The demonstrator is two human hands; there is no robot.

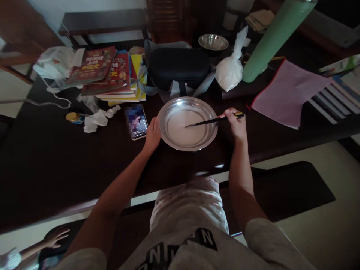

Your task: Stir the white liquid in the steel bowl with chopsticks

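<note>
A wide metal bowl stands on the dark table in front of me. Pale, milky liquid covers its bottom. My left hand grips the bowl at its left side, with the thumb near the rim; some of its fingers are hidden. My right hand, closed, holds dark chopsticks with yellow-marked ends over the bowl's right rim. Their tips reach the liquid near the middle of the bowl. A phone with a lit screen lies just left of my left hand.
Behind the bowl sits a black case, with a tied bag of white powder and a tall green cylinder to its right. Stacked books, crumpled tissue and a small jar are left. Another person's hand shows bottom left.
</note>
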